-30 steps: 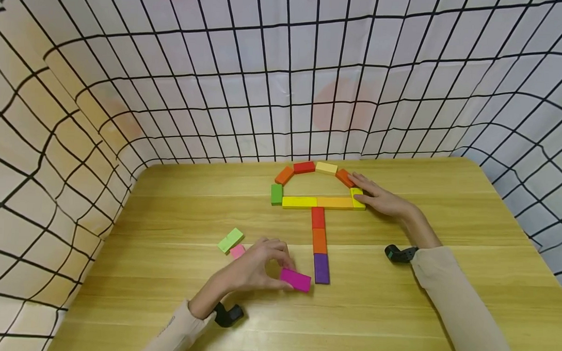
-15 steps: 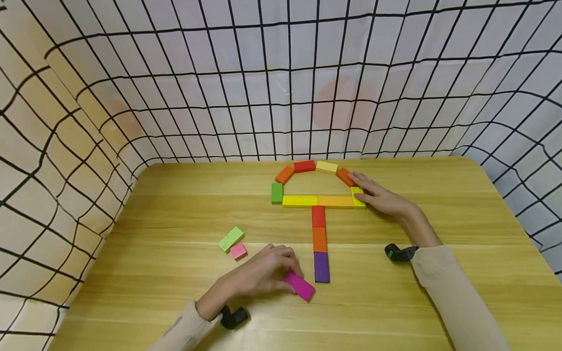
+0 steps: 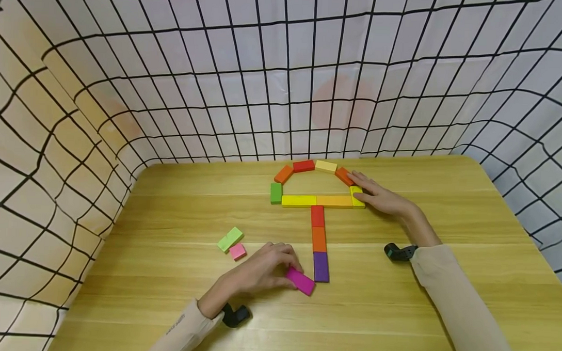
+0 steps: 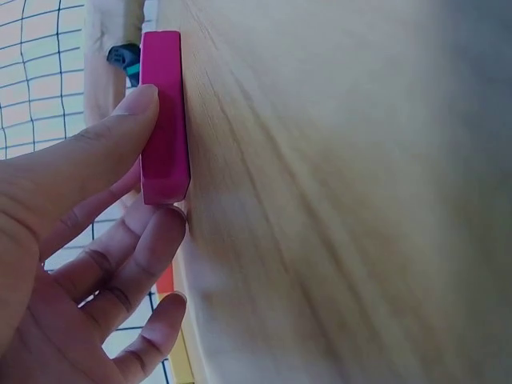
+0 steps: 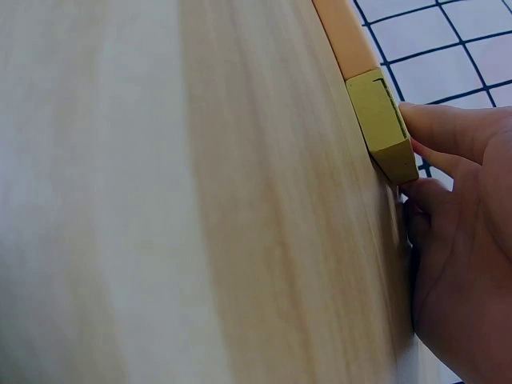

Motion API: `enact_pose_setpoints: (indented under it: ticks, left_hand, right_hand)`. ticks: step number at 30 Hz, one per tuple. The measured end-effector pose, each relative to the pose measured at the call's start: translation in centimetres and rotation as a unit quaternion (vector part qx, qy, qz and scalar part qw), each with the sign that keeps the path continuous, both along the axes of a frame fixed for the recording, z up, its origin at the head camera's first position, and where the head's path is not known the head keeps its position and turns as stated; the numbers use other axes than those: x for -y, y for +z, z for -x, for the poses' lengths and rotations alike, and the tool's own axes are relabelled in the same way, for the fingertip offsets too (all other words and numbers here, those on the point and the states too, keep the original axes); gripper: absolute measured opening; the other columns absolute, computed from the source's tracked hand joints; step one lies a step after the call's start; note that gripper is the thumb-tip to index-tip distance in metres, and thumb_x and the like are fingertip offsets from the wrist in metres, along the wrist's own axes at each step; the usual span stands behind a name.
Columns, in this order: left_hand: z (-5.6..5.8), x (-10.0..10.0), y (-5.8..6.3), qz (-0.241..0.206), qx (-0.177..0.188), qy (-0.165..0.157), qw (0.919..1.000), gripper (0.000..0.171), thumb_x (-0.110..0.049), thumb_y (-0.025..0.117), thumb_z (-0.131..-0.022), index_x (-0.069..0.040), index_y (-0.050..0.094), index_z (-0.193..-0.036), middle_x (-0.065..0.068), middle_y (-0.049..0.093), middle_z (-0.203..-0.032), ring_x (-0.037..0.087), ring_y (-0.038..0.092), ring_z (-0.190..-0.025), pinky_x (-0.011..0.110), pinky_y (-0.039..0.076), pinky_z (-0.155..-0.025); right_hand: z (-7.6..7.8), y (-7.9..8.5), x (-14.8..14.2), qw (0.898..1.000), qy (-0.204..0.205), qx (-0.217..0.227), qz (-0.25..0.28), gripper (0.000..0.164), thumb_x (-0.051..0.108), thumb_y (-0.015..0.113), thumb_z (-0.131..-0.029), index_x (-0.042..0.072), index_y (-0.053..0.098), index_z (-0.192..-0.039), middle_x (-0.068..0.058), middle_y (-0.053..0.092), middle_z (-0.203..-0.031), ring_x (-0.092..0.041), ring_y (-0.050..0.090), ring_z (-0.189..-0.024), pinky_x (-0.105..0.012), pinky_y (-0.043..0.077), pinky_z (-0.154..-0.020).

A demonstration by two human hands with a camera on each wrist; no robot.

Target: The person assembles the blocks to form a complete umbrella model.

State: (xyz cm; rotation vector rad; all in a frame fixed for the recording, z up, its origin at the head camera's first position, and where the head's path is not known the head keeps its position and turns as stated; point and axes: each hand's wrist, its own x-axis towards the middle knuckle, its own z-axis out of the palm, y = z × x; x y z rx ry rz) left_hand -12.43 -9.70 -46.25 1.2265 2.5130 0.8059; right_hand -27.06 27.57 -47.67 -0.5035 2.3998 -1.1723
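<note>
My left hand (image 3: 268, 270) pinches a magenta block (image 3: 300, 281) between thumb and fingers, low over the table. The block lies slanted, its right end right at the near end of a purple block (image 3: 321, 267). In the left wrist view the thumb presses one long side of the magenta block (image 4: 164, 120). My right hand (image 3: 382, 197) rests with extended fingers at the right end of the block figure. Its thumb touches the yellow end block (image 3: 357, 199), also seen in the right wrist view, and its fingertips reach a dark orange block (image 3: 343, 175).
Purple, orange (image 3: 319, 239) and red (image 3: 317, 216) blocks form a stem below a yellow-and-orange bar (image 3: 299, 201). An arch of several blocks stands above, with a green block (image 3: 276, 193) at left. Light green (image 3: 230, 240) and pink (image 3: 238, 251) blocks lie left. Netting (image 3: 265, 92) borders the table.
My left hand has shifted right with the magenta block, which has turned and come against the purple block's near corner. The right hand has stayed in place.
</note>
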Motion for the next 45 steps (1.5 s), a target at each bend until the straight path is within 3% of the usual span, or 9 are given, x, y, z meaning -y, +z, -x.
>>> enact_pose_setpoints:
  ticks: [19, 32, 45]
  left_hand:
    - [0.19, 0.01, 0.09, -0.003, -0.004, -0.004, 1.0, 0.026, -0.027, 0.084, -0.087, -0.017, 0.077, -0.11, -0.004, 0.071, -0.115, 0.01, 0.062, -0.108, 0.027, 0.041, -0.095]
    - [0.43, 0.11, 0.01, -0.005, 0.013, -0.006, 0.9999, 0.026, -0.025, 0.083, -0.088, -0.017, 0.077, -0.112, -0.003, 0.07, -0.116, 0.009, 0.061, -0.106, 0.03, 0.043, -0.098]
    - [0.57, 0.15, -0.23, -0.018, 0.015, -0.012, 0.9997, 0.025, -0.023, 0.083, -0.088, -0.015, 0.077, -0.112, -0.001, 0.07, -0.116, 0.01, 0.062, -0.104, 0.026, 0.046, -0.097]
  right_hand:
    - [0.2, -0.13, 0.04, 1.0, 0.007, -0.004, 0.01, 0.066, 0.03, 0.045, -0.112, 0.023, 0.011, -0.168, -0.012, -0.011, -0.175, -0.045, -0.021, -0.157, -0.075, -0.012, -0.121]
    - [0.21, -0.1, 0.06, 1.0, 0.008, -0.004, 0.011, 0.066, 0.028, 0.045, -0.112, 0.021, 0.01, -0.168, -0.012, -0.012, -0.175, -0.045, -0.022, -0.157, -0.074, -0.011, -0.121]
    - [0.34, -0.29, 0.07, 1.0, 0.002, -0.003, 0.005, 0.068, 0.03, 0.046, -0.111, 0.023, 0.01, -0.168, -0.012, -0.012, -0.175, -0.046, -0.021, -0.157, -0.075, -0.01, -0.12]
